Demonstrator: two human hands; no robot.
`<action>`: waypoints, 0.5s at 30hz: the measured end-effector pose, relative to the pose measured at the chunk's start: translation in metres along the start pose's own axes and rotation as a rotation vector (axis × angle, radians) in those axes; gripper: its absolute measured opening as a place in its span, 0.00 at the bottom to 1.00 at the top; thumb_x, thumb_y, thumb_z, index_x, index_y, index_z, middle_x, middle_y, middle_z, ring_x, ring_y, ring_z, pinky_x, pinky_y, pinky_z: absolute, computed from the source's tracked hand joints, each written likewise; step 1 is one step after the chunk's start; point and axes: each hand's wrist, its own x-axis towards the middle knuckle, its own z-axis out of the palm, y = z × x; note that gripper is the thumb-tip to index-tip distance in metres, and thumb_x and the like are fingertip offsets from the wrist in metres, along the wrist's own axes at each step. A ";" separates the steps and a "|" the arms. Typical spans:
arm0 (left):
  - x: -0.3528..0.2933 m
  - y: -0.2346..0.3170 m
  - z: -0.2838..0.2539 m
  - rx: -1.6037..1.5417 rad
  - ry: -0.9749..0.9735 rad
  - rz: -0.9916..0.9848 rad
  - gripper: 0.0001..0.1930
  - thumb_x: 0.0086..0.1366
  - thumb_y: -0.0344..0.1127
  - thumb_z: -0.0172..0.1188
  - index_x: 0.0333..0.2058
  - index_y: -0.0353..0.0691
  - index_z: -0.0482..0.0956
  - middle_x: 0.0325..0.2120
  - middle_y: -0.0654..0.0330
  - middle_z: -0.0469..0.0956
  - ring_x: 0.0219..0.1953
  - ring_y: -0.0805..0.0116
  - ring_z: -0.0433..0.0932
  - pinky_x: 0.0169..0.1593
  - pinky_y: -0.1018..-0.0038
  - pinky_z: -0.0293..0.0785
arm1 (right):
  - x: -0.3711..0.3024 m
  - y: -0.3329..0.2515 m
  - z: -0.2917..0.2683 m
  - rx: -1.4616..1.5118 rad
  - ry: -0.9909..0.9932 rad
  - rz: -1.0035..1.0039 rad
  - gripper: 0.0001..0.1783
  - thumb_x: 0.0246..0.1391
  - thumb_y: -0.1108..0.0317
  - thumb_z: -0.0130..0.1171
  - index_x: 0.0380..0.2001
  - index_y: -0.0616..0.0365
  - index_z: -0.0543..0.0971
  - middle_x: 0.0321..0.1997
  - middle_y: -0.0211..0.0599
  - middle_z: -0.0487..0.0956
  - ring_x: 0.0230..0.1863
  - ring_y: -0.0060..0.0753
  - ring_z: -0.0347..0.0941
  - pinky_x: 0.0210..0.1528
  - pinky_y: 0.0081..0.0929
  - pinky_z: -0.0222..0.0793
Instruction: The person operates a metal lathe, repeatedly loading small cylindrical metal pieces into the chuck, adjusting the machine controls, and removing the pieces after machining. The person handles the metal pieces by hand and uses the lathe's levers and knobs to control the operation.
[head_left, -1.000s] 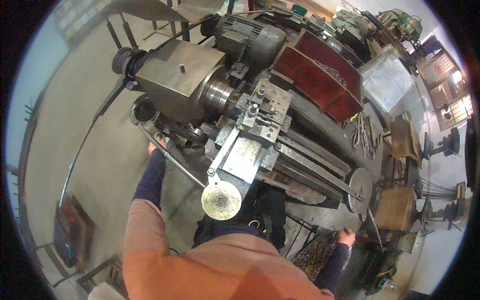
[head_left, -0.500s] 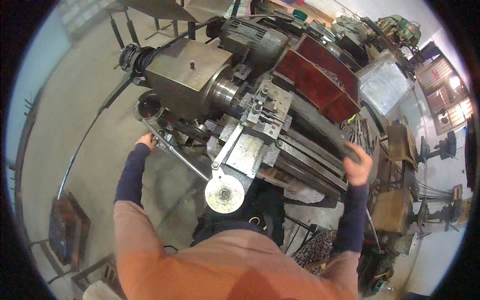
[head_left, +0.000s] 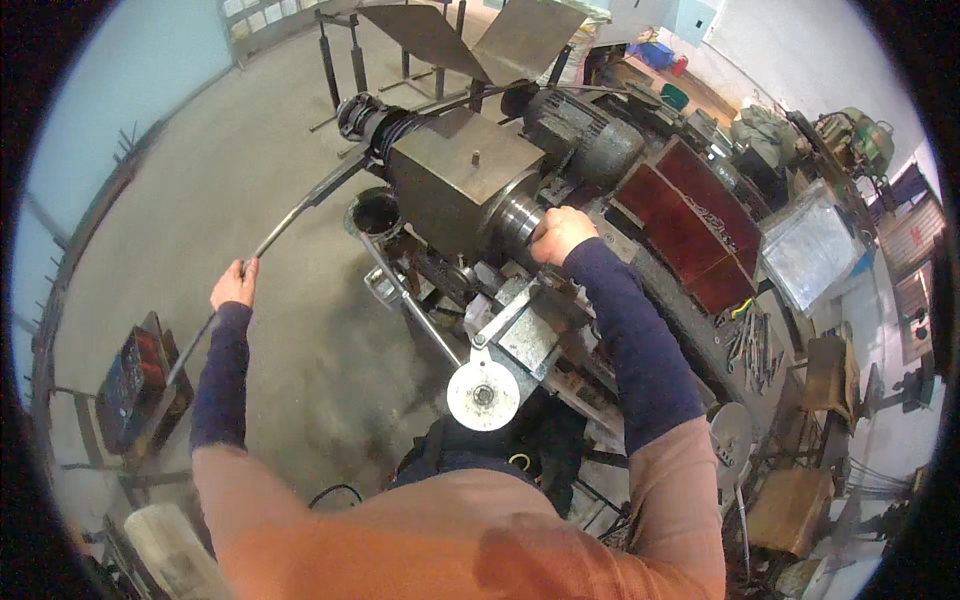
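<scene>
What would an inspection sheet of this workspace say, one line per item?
Surface: bench dark, grimy-looking.
Things handled: long bar, slanting out from the lathe; chuck, shiny.
Clutter: loose wrenches on the bench; red tray with small bits.
Hands: left hand closed around the bar; right hand at the chuck, fingertips hidden.
Cables: thin black curve left of the person's waist, possibly a cable.
Surroundings: grey floor; motor behind the lathe; pale wall.
</scene>
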 end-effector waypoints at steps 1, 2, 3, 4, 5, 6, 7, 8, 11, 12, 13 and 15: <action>-0.024 0.008 -0.014 -0.048 -0.019 -0.011 0.30 0.58 0.65 0.38 0.38 0.44 0.74 0.31 0.51 0.77 0.38 0.51 0.76 0.39 0.59 0.70 | -0.002 -0.006 -0.002 0.016 0.004 0.008 0.15 0.28 0.64 0.58 0.23 0.62 0.80 0.27 0.50 0.78 0.32 0.46 0.76 0.40 0.34 0.72; -0.039 0.014 -0.019 -0.003 -0.021 -0.049 0.30 0.58 0.66 0.39 0.38 0.44 0.74 0.31 0.52 0.77 0.37 0.51 0.76 0.39 0.59 0.70 | -0.001 -0.008 -0.001 -0.003 0.014 -0.002 0.14 0.27 0.64 0.57 0.22 0.59 0.81 0.26 0.49 0.78 0.30 0.47 0.76 0.39 0.34 0.71; -0.052 0.021 -0.016 0.033 -0.024 -0.085 0.31 0.57 0.66 0.40 0.38 0.44 0.74 0.31 0.52 0.77 0.36 0.52 0.76 0.38 0.59 0.70 | 0.000 -0.009 -0.001 -0.030 0.026 -0.008 0.14 0.25 0.65 0.56 0.22 0.57 0.82 0.25 0.47 0.78 0.29 0.47 0.75 0.37 0.34 0.71; -0.075 0.026 -0.004 0.036 0.069 -0.006 0.29 0.56 0.65 0.43 0.36 0.44 0.74 0.29 0.52 0.77 0.35 0.51 0.76 0.36 0.59 0.71 | -0.001 -0.012 -0.002 -0.027 0.017 0.003 0.14 0.26 0.65 0.57 0.22 0.58 0.82 0.25 0.47 0.78 0.30 0.47 0.76 0.38 0.34 0.71; -0.097 0.052 -0.024 0.038 0.136 0.071 0.27 0.55 0.62 0.48 0.36 0.41 0.74 0.26 0.51 0.77 0.34 0.51 0.77 0.36 0.59 0.71 | -0.005 -0.014 -0.006 -0.031 0.010 0.029 0.14 0.26 0.65 0.57 0.22 0.59 0.81 0.25 0.47 0.78 0.31 0.46 0.76 0.39 0.34 0.71; -0.094 0.053 -0.027 -0.003 0.065 0.059 0.26 0.55 0.59 0.50 0.35 0.40 0.74 0.25 0.51 0.77 0.33 0.51 0.77 0.36 0.60 0.72 | -0.010 -0.013 -0.010 -0.034 0.004 0.059 0.15 0.27 0.65 0.58 0.23 0.60 0.81 0.25 0.46 0.78 0.32 0.45 0.76 0.40 0.34 0.71; -0.093 0.052 -0.034 -0.037 -0.002 0.038 0.24 0.55 0.57 0.52 0.35 0.39 0.73 0.23 0.51 0.77 0.32 0.50 0.77 0.36 0.60 0.72 | -0.015 -0.012 -0.012 -0.024 0.102 -0.033 0.14 0.26 0.65 0.58 0.23 0.59 0.81 0.24 0.45 0.78 0.33 0.45 0.75 0.40 0.34 0.71; -0.092 0.054 -0.041 0.018 -0.015 0.104 0.24 0.55 0.55 0.53 0.35 0.38 0.74 0.23 0.50 0.77 0.31 0.50 0.77 0.35 0.60 0.72 | -0.024 -0.010 -0.012 -0.014 0.201 -0.122 0.14 0.25 0.65 0.58 0.22 0.58 0.81 0.24 0.44 0.78 0.34 0.44 0.75 0.40 0.33 0.71; -0.094 0.075 -0.066 -0.093 -0.016 0.370 0.21 0.55 0.50 0.56 0.35 0.35 0.74 0.24 0.49 0.77 0.30 0.51 0.77 0.35 0.64 0.72 | -0.071 -0.013 -0.015 0.327 0.565 -0.515 0.15 0.25 0.69 0.58 0.26 0.55 0.80 0.33 0.38 0.78 0.39 0.43 0.72 0.42 0.35 0.69; -0.099 0.095 -0.076 -0.310 0.015 0.496 0.20 0.56 0.47 0.56 0.36 0.34 0.75 0.25 0.49 0.78 0.30 0.54 0.78 0.35 0.66 0.73 | -0.083 -0.017 -0.013 0.476 0.555 -0.589 0.21 0.22 0.71 0.55 0.30 0.56 0.80 0.38 0.42 0.77 0.42 0.46 0.71 0.46 0.33 0.68; -0.106 0.119 -0.085 -0.532 0.046 0.618 0.18 0.57 0.45 0.55 0.36 0.33 0.75 0.25 0.49 0.78 0.29 0.56 0.79 0.35 0.67 0.73 | -0.100 -0.028 -0.015 0.491 0.600 -0.637 0.20 0.24 0.72 0.56 0.30 0.56 0.79 0.36 0.40 0.77 0.43 0.47 0.71 0.44 0.35 0.69; -0.121 0.180 -0.098 -1.202 -0.548 0.558 0.16 0.61 0.41 0.52 0.35 0.29 0.75 0.26 0.51 0.79 0.30 0.64 0.79 0.37 0.72 0.73 | -0.127 -0.053 -0.016 0.576 0.646 -0.640 0.20 0.22 0.72 0.55 0.29 0.58 0.78 0.37 0.41 0.76 0.44 0.47 0.71 0.45 0.36 0.68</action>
